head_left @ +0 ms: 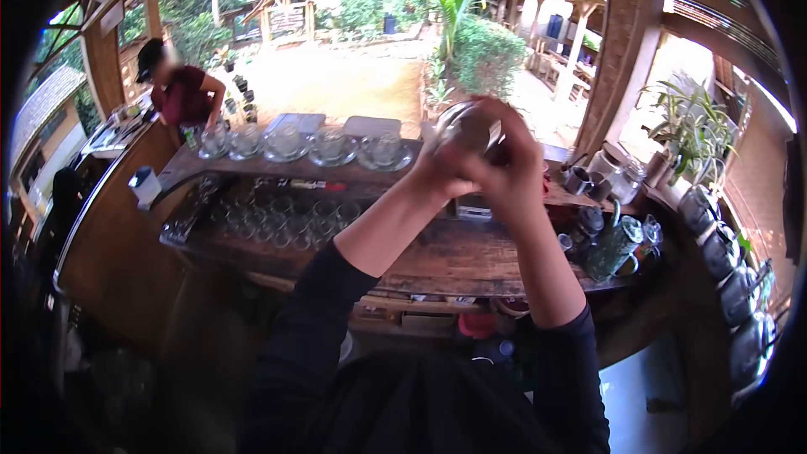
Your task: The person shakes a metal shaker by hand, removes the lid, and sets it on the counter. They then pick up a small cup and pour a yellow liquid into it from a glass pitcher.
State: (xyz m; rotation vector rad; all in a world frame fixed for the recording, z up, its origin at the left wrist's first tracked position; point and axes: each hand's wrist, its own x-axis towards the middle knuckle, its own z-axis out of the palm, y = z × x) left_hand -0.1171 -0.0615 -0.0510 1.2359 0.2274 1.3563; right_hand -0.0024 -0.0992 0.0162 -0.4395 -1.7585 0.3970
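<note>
Both arms are raised in front of me over the counter. Between my hands is a round, shiny, jar-like container (469, 130), partly covered by fingers and smeared by motion. My left hand (447, 160) is wrapped round its near left side. The fingers of my right hand (517, 147) curl over its top and right side. What is inside the container is hidden.
Glasses on saucers (287, 145) line the raised shelf at left, above several upturned glass mugs (286, 223). A green enamel pot (615, 248) and metal mugs (578, 179) stand at right. A person in a dark red shirt (181, 94) reaches toward the leftmost glasses.
</note>
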